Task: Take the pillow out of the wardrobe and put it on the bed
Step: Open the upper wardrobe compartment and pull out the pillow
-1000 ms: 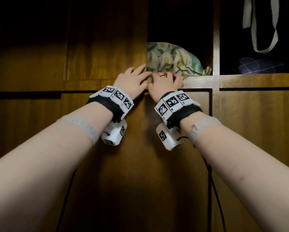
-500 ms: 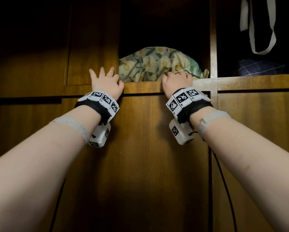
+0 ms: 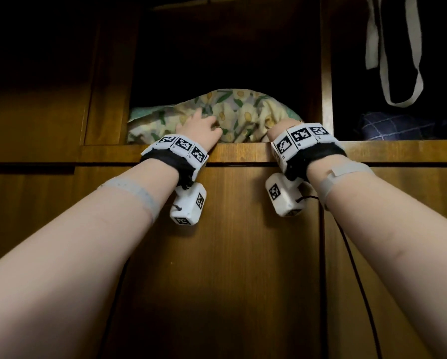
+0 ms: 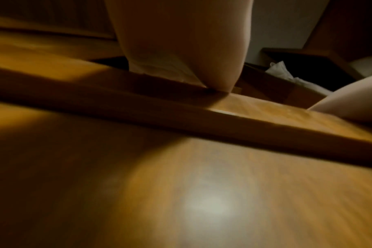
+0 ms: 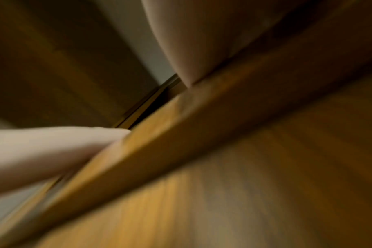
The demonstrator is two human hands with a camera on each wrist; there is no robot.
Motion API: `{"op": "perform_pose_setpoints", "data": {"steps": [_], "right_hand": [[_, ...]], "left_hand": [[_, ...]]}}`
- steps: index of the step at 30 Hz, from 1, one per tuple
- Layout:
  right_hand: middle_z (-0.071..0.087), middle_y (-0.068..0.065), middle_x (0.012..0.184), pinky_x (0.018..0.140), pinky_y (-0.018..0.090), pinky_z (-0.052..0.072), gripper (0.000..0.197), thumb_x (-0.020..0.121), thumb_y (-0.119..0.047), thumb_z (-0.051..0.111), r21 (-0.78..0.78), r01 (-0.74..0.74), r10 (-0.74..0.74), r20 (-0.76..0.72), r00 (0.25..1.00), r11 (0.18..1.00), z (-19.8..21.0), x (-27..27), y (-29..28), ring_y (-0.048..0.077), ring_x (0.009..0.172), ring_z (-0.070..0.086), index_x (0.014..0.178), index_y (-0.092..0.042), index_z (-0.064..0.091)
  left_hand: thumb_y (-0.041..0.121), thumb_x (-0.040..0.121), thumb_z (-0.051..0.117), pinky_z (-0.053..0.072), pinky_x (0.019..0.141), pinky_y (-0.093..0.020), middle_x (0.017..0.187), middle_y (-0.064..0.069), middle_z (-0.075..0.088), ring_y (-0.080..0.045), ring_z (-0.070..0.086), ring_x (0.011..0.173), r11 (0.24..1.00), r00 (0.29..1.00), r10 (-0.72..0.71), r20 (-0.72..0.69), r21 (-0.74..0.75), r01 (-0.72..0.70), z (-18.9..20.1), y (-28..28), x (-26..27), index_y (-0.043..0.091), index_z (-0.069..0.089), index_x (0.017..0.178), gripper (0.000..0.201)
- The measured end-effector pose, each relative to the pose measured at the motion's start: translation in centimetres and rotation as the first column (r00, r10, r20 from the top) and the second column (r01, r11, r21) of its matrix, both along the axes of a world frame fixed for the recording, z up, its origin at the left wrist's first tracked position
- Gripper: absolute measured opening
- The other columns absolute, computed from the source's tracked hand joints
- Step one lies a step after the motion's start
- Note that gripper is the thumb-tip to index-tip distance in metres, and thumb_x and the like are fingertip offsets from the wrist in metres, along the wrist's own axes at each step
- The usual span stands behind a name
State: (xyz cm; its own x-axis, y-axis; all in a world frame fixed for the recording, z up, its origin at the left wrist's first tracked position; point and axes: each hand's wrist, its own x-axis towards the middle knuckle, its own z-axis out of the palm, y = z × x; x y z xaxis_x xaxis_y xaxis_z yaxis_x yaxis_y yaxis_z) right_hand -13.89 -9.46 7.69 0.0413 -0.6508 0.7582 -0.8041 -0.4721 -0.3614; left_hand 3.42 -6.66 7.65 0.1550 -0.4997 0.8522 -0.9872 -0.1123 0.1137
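The task is at its start, judging by how things lie: the compartment stands open, but the floral pillow (image 3: 232, 112) lies wholly inside the wardrobe (image 3: 217, 255), on the upper shelf behind the wooden front rail (image 3: 238, 152). Lifting it out, carrying it and laying it on the bed are all left to do; no bed shows in any view.

The left hand (image 3: 200, 129) reaches over the rail and lies on the pillow's near left face, its fingers bent and bunched into the cloth; whether they have gathered a firm fold cannot be told. The right hand (image 3: 279, 130) goes in at the pillow's right end, where only its heel shows above the wrist band, so its fingers are hidden. Both wrist views are blurred and show only wood and skin.

To the right, past the upright divider, a dark checked cloth (image 3: 398, 125) lies in the next compartment, with pale straps (image 3: 398, 73) hanging above it.
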Motion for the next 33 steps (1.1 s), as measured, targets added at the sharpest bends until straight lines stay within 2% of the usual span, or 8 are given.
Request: {"op": "perform_pose_setpoints", "data": {"steps": [5,10,14,17,20,23,29,33], "right_hand": [[0.046,0.018,0.143,0.103,0.038,0.038,0.042,0.095,-0.017,0.048,-0.028,-0.114,0.115,0.061,0.991,0.993,0.6,-0.2,0.0,0.033,0.131,0.044,0.135,-0.005,0.047],[0.068,0.008,0.109,0.07,0.028,0.038,0.027,0.095,-0.027,0.043,-0.271,-0.076,0.14,0.225,0.964,0.959,-0.4,0.6,0.4,0.03,0.1,0.064,0.11,-0.019,0.063],[0.058,-0.001,0.083,0.063,0.026,0.032,0.016,0.09,-0.017,0.042,-0.428,-0.167,0.322,0.319,0.891,0.888,-0.2,0.3,2.2,0.025,0.078,0.056,0.08,-0.027,0.051],[0.051,-0.007,0.069,0.058,0.027,0.032,0.02,0.081,-0.007,0.039,-0.5,-0.206,0.404,0.327,0.854,0.841,-0.4,0.2,4.1,0.019,0.064,0.047,0.076,-0.026,0.045],[0.041,-0.009,0.058,0.05,0.025,0.03,0.03,0.076,0.0,0.04,-0.549,-0.287,0.503,0.294,0.813,0.785,-1.4,-0.2,5.7,0.009,0.051,0.038,0.066,-0.028,0.039],[0.045,-0.008,0.061,0.055,0.027,0.032,0.028,0.077,-0.004,0.042,-0.561,-0.341,0.555,0.268,0.787,0.754,-2.8,-0.6,6.0,0.01,0.05,0.036,0.069,-0.03,0.038],[0.058,0.005,0.103,0.083,0.039,0.043,0.027,0.09,-0.035,0.039,-0.416,-0.308,0.418,0.206,0.885,0.856,-3.6,-1.1,7.2,0.026,0.101,0.054,0.111,-0.022,0.052],[0.017,0.002,0.157,0.113,0.053,0.019,0.069,0.08,-0.058,0.051,-0.178,-0.199,0.204,0.011,0.979,0.964,-4.7,-1.2,8.8,0.028,0.144,0.017,0.142,-0.035,0.028]], "left_hand": [[0.028,0.091,0.044,0.026,0.115,-0.05,0.159,-0.008,0.019,-0.031,0.03,0.142,0.993,0.993,-0.114,-0.027,-0.029,0.114,0.7,-0.9,-1.4,0.027,0.046,0.136,0.045],[0.016,0.081,0.062,0.035,0.109,-0.055,0.159,-0.012,0.017,-0.037,0.035,0.138,0.972,0.974,-0.216,-0.074,-0.108,0.207,0.8,-0.8,-1.6,0.028,0.025,0.147,0.076],[0.015,0.078,0.072,0.047,0.1,-0.051,0.162,-0.012,-0.009,-0.043,0.043,0.131,0.984,0.985,-0.151,-0.088,-0.105,0.142,1.5,0.6,-2.1,0.036,-0.004,0.151,0.108],[0.021,0.076,0.075,0.034,0.11,-0.056,0.163,-0.006,-0.006,-0.044,0.025,0.142,0.99,0.984,-0.087,-0.156,-0.127,0.067,1.8,2.3,-2.2,0.034,-0.01,0.151,0.113],[0.024,0.079,0.072,0.031,0.109,-0.053,0.154,-0.009,0.032,-0.042,0.028,0.139,0.989,0.989,-0.024,-0.149,-0.15,0.001,1.8,4.2,-2.2,0.025,0.014,0.151,0.093],[0.025,0.08,0.066,0.046,0.083,-0.042,0.123,-0.014,0.062,-0.036,0.056,0.114,0.987,0.998,0.052,-0.045,-0.152,-0.058,1.4,5.4,-1.7,0.013,0.056,0.121,0.044],[0.015,0.089,0.046,0.047,0.079,-0.035,0.114,-0.015,0.068,-0.033,0.063,0.106,0.995,0.996,0.037,-0.08,-0.094,-0.045,-1.7,6.1,-1.9,0.005,0.065,0.095,0.022],[0.018,0.09,0.042,0.046,0.078,-0.037,0.111,-0.017,0.068,-0.036,0.062,0.104,0.987,0.999,-0.021,-0.036,-0.158,0.015,-3.1,7.1,-1.1,0.009,0.063,0.105,0.028]]}}
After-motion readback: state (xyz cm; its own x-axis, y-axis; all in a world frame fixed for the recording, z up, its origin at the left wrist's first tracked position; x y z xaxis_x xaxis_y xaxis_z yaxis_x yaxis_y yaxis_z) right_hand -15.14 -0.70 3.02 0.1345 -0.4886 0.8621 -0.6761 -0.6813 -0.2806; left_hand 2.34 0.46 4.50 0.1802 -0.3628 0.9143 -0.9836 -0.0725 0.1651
